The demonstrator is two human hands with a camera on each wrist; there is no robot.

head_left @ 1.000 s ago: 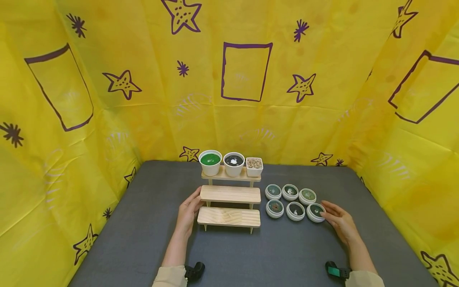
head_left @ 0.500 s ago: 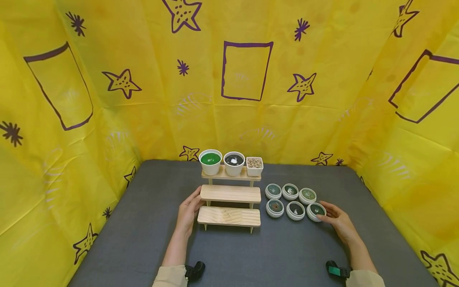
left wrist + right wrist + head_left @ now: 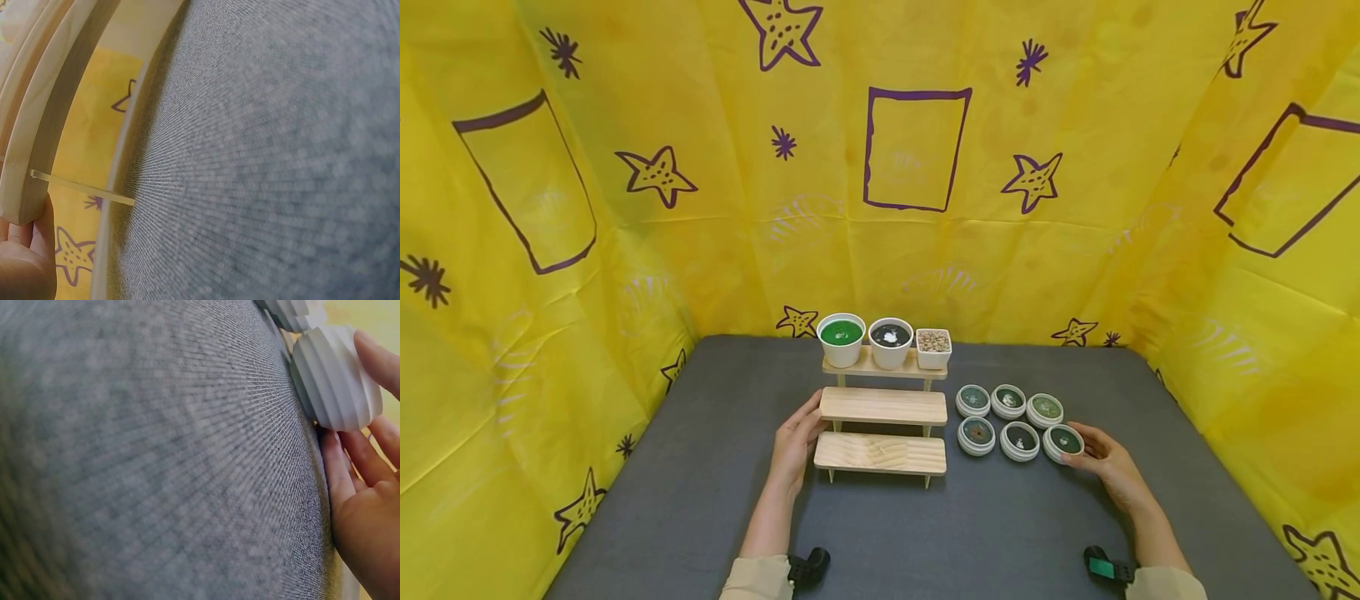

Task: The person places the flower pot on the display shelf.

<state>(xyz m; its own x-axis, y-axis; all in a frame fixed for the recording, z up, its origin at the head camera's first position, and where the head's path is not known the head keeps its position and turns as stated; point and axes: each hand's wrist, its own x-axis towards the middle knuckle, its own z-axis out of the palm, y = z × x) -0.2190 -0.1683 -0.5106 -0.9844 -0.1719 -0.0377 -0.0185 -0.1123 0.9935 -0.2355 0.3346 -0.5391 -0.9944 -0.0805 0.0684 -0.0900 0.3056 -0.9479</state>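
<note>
A pale wooden three-step stand point(image 3: 880, 454) stands mid-table. My left hand point(image 3: 795, 442) holds the left end of its middle step; in the left wrist view, fingers point(image 3: 40, 234) lie against the end of a wooden board. To the right, my right hand point(image 3: 1116, 471) grips a small round white bowl point(image 3: 1064, 440) with a dark green filling. In the right wrist view, this ribbed bowl point(image 3: 337, 378) has the thumb on its upper side and the other fingers along its lower side. The bowl sits at the right front end of two rows of similar bowls point(image 3: 1019, 442).
On the top step stand a white cup with green content point(image 3: 841, 340), a white cup with dark content point(image 3: 891, 343) and a square white dish of speckled bits point(image 3: 933, 348). A grey cloth point(image 3: 880, 533) covers the table, with yellow patterned drapes point(image 3: 730, 267) around it.
My right thumb has shifted from the bowl's right rim to its front side, and the fingers have closed in slightly. My left hand and the stand have stayed put.
</note>
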